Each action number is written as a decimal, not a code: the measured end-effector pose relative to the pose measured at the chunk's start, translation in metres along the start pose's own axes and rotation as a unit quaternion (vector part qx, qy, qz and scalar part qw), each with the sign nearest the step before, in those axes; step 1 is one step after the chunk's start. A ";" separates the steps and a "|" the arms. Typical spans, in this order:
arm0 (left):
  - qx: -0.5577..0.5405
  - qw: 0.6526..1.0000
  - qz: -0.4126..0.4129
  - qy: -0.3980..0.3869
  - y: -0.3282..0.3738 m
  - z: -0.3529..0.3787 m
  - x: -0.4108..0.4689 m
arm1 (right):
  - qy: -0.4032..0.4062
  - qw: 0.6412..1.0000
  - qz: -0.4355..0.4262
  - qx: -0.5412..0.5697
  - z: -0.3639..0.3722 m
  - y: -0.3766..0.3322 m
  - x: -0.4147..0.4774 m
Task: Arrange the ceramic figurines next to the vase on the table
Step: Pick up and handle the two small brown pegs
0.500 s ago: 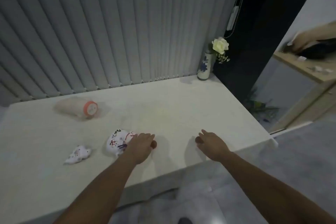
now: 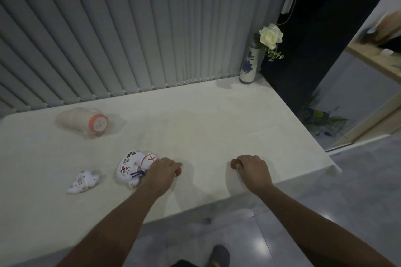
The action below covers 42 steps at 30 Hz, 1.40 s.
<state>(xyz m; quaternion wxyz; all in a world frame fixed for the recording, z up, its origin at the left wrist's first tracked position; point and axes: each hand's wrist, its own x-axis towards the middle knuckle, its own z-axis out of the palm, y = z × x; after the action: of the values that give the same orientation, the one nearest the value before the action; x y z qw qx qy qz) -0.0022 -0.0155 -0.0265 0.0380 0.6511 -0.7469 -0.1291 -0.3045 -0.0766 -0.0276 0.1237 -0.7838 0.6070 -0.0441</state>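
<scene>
A large white painted figurine (image 2: 132, 166) lies on its side near the front of the white table (image 2: 206, 128). My left hand (image 2: 161, 172) rests right beside it, touching its right edge, fingers curled and holding nothing. A small white figurine (image 2: 83, 181) lies further left. A third figurine with an orange-rimmed base (image 2: 86, 121) lies on its side at the back left. The blue-and-white vase (image 2: 248, 65) with a white rose (image 2: 271, 36) stands at the far right corner. My right hand (image 2: 251, 169) rests on the table, fingers curled, holding nothing.
Grey vertical blinds (image 2: 130, 28) hang behind the table. A dark panel (image 2: 314, 39) stands to the right of the vase. The table's right edge drops to a grey tiled floor (image 2: 347, 191). A wooden shelf (image 2: 373, 58) shows at far right.
Both hands have curled their fingers a little and stay in about the same place on the table. The figurines have not moved.
</scene>
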 end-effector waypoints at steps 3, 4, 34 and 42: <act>-0.006 1.000 -0.016 -0.008 0.002 -0.006 0.001 | 0.013 1.000 0.014 0.020 0.002 0.000 0.000; -0.001 0.999 -0.024 -0.022 0.004 -0.009 0.001 | 0.017 0.999 0.019 0.037 0.002 0.000 0.000; -0.074 0.987 -0.112 -0.088 0.027 -0.021 0.003 | -0.053 0.966 0.093 0.234 0.012 0.003 -0.004; -0.074 0.992 -0.090 -0.038 0.050 -0.023 0.020 | -0.050 0.978 0.069 0.192 0.014 -0.003 -0.006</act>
<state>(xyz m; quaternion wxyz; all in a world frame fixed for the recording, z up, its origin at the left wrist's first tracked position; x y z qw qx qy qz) -0.0480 -0.0326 0.0057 0.0460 0.7061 -0.6744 -0.2112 -0.3001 -0.0686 -0.0400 0.3046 -0.7027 0.6332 -0.1118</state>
